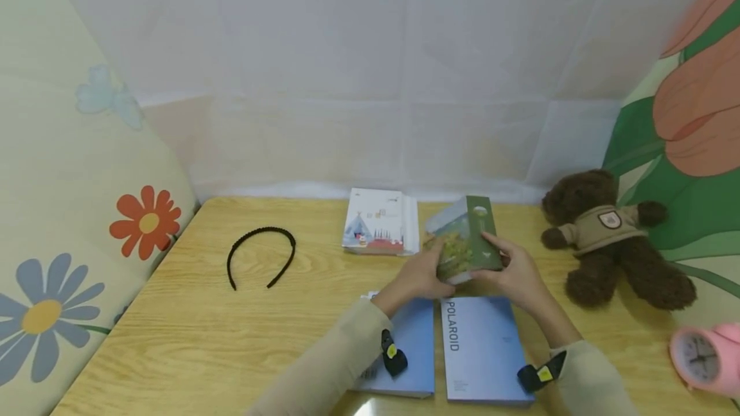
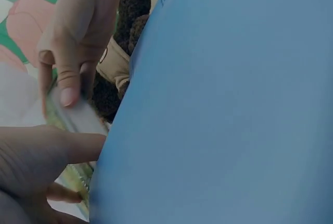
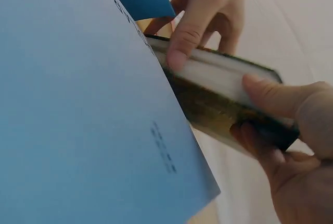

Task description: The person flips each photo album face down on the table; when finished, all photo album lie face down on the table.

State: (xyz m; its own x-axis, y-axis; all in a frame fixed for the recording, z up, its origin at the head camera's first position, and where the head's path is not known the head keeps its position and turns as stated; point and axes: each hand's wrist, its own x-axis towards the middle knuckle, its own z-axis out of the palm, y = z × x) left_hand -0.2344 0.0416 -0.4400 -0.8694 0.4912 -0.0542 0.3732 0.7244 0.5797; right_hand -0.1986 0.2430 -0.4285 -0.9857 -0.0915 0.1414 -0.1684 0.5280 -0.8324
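Observation:
A thick book (image 1: 457, 246) with a green spine and a landscape picture on its cover is held tilted over the table, beyond two blue albums. My left hand (image 1: 421, 273) grips its left near side, thumb and fingers on opposite faces. At its right near corner, my right hand (image 1: 513, 275) holds the green-spined end. Both thumbs press on the pale page edge (image 3: 213, 73) in the right wrist view. Under my forearms lie the left blue album (image 1: 413, 345) and the right blue album (image 1: 482, 345), marked POLAROID. The left album is partly covered by my sleeve.
A white illustrated book (image 1: 376, 220) lies at the back of the wooden table (image 1: 191, 332). Left of it is a black headband (image 1: 262, 230). A brown teddy bear (image 1: 607, 223) sits at the right, with a pink alarm clock (image 1: 708, 355) nearer the front.

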